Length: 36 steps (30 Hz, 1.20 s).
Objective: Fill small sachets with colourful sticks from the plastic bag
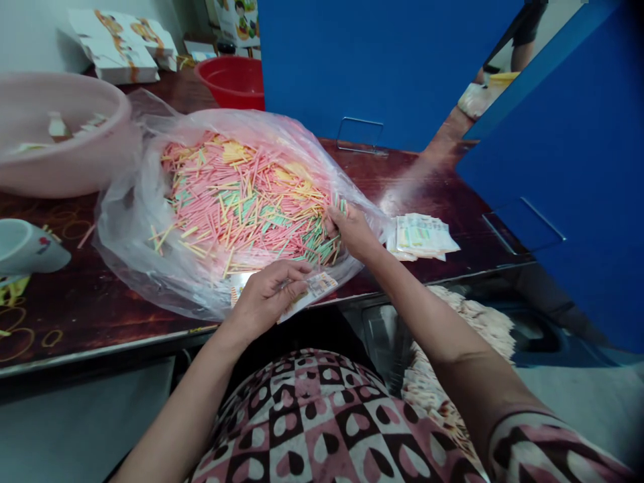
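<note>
A large clear plastic bag [128, 251] lies open on the dark table, filled with short pink, yellow and green sticks [241, 201]. At the bag's right side, my right hand [356, 231] has its fingers closed around a few of the sticks, with the fingertips partly hidden. Nearer to me, my left hand [269, 295] holds a small printed packet [322, 287] flat at the bag's front edge. Part of that packet is covered by the fingers. A small stack of similar printed packets [422, 235] lies to the right of my right hand.
A pale pink basin [108, 157] with small white items stands left, and a white mug [47, 255] lies tipped in front of it. Behind are a red basin [229, 77] and white boxes [125, 64]. Blue panels [382, 67] close off the back right. Many packets [477, 325] are heaped below the table edge.
</note>
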Motion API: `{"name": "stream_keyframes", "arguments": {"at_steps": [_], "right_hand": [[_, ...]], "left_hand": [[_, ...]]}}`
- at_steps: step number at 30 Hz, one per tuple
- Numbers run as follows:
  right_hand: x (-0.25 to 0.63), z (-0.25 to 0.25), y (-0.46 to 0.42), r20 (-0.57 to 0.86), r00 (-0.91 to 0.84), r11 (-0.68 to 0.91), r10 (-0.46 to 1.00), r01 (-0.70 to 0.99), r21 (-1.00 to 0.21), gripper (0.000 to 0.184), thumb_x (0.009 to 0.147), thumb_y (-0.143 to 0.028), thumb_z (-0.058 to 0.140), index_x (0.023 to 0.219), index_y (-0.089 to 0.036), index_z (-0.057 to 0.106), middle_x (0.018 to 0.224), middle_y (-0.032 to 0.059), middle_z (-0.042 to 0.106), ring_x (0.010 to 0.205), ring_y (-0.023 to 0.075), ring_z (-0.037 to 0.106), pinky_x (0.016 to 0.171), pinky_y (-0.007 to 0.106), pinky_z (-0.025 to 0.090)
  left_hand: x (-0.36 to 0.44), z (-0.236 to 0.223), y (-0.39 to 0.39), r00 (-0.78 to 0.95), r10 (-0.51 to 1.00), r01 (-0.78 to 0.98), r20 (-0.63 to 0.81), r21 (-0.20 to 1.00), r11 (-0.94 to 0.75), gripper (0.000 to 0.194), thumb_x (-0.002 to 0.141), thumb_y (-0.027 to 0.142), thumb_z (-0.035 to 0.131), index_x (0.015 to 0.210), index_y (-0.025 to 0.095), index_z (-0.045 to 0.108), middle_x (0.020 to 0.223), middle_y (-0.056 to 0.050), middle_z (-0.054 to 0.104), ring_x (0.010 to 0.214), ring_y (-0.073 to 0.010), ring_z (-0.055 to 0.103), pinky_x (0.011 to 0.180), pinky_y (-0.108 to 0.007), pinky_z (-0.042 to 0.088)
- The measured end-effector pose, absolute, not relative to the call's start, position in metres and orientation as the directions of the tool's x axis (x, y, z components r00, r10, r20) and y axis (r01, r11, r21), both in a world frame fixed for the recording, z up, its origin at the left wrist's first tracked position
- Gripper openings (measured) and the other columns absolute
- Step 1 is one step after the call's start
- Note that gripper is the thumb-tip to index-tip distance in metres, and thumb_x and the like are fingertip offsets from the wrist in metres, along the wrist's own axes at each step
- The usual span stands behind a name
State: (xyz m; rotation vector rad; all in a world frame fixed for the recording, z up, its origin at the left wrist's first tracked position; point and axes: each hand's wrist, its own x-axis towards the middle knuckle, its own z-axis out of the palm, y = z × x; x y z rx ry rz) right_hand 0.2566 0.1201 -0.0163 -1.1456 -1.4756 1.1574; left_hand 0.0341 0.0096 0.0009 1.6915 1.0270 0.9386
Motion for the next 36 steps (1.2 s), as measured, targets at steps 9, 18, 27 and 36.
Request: {"name": "stream_keyframes", "arguments": {"at_steps": [9, 18, 27, 36], "right_hand": [[0.234, 0.015, 0.090, 0.008, -0.293, -0.010, 0.956, -0.062, -0.998, 0.061, 0.079, -0.075, 0.070, 0.072, -0.024, 0.038, 0.055, -0.0110, 0.030, 0.047, 0.0057, 0.022, 0.044, 0.023, 0.017], [0.241, 0.010, 0.074, 0.075, -0.525, 0.226, 0.848, 0.231, -0.946, 0.065, 0.086, -0.085, 0.049, 0.069, -0.022, 0.042, 0.061, -0.0054, 0.035, 0.058, 0.0098, 0.032, 0.054, 0.026, 0.024], [0.225, 0.001, 0.076, 0.196, -0.473, 0.358, 0.859, 0.282, -0.890, 0.053, 0.083, -0.070, 0.066, 0.065, -0.022, 0.053, 0.063, -0.0012, 0.046, 0.065, 0.0148, 0.047, 0.064, 0.027, 0.033], [0.215, 0.025, 0.082, 0.104, -0.166, 0.054, 0.981, -0.281, -0.958, 0.054, 0.085, -0.078, 0.061, 0.081, -0.025, 0.051, 0.055, -0.0092, 0.032, 0.046, 0.0096, 0.028, 0.045, 0.024, 0.027]], "left_hand": [[0.050, 0.008, 0.024, 0.349, 0.911, 0.170, 0.219, 0.942, -0.291, 0.018, 0.090, 0.036, 0.068, 0.081, 0.021, 0.070, 0.125, -0.011, 0.073, 0.117, -0.0249, 0.067, 0.107, -0.041, 0.049], [0.065, 0.015, 0.041, 0.030, 0.974, -0.234, 0.223, 0.949, -0.210, 0.034, 0.080, 0.049, 0.083, 0.077, 0.020, 0.065, 0.107, -0.007, 0.073, 0.109, -0.0221, 0.068, 0.103, -0.037, 0.051], [0.077, 0.025, 0.041, -0.011, 1.000, -0.386, 0.023, 0.922, -0.026, 0.045, 0.067, 0.049, 0.091, 0.069, 0.019, 0.058, 0.064, 0.006, 0.055, 0.058, -0.0078, 0.048, 0.059, -0.020, 0.043], [0.086, 0.027, 0.043, -0.023, 0.999, -0.642, -0.026, 0.767, 0.006, 0.017, 0.078, 0.035, 0.077, 0.084, 0.023, 0.066, 0.093, 0.000, 0.075, 0.101, -0.0185, 0.072, 0.097, -0.032, 0.057]]}}
